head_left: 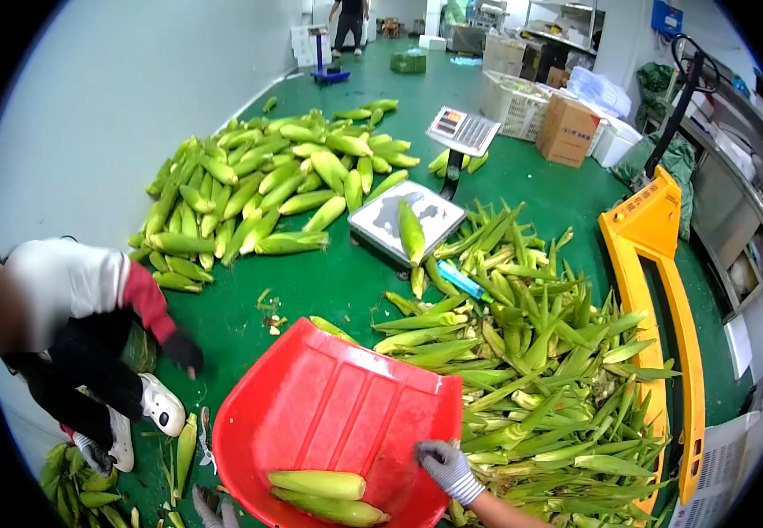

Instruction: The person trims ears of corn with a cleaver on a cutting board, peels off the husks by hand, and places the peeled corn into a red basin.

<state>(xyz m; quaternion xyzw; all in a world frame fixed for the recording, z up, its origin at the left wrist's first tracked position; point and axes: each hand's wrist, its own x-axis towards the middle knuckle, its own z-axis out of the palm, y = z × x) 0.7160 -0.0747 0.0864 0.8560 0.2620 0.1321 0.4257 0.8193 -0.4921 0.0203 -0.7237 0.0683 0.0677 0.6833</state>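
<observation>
- Right hand [446,469]: gloved, at the red scoop's [337,374] right edge, fingers over the inner side – can't tell if it's clenched on the rim.
- Left hand [214,509]: gloved, cut off by the bottom edge, just beside the scoop's left side; grip can't be told.
- Two corn ears [318,483] lie side by side in the scoop, near end.
- Pruners [207,437] on green floor, left of scoop.
- Husk heap [540,378] right of scoop; yellow pallet jack [650,224] beyond.
- Scale [406,220] ahead – one ear on its plate.
- Big corn pile [276,176] farther left; co-worker [73,290] sits nearer.
</observation>
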